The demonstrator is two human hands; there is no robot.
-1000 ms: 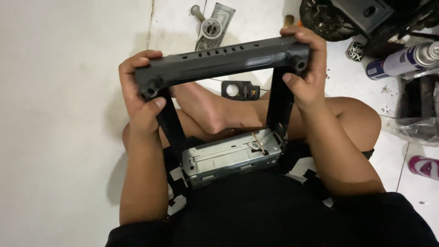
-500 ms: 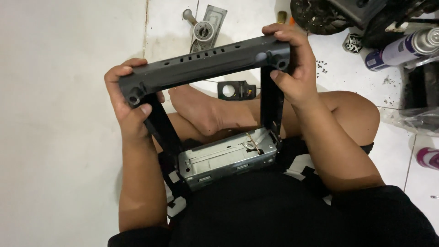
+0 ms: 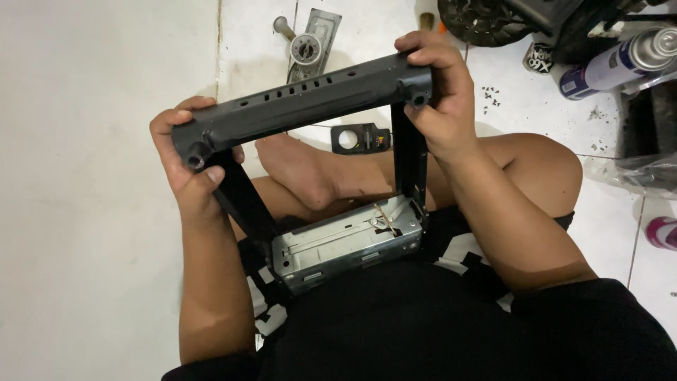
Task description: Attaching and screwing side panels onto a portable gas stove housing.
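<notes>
Both ends of the black frame (image 3: 303,106) are gripped, left hand (image 3: 187,166) at 9 o'clock, right hand (image 3: 441,99) at 2 o'clock, raised slightly higher above the lap than before.

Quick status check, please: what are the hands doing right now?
Left hand and right hand each grip a corner of the black frame. Silver metal box at its base, in the lap. Nothing blocking.
</notes>
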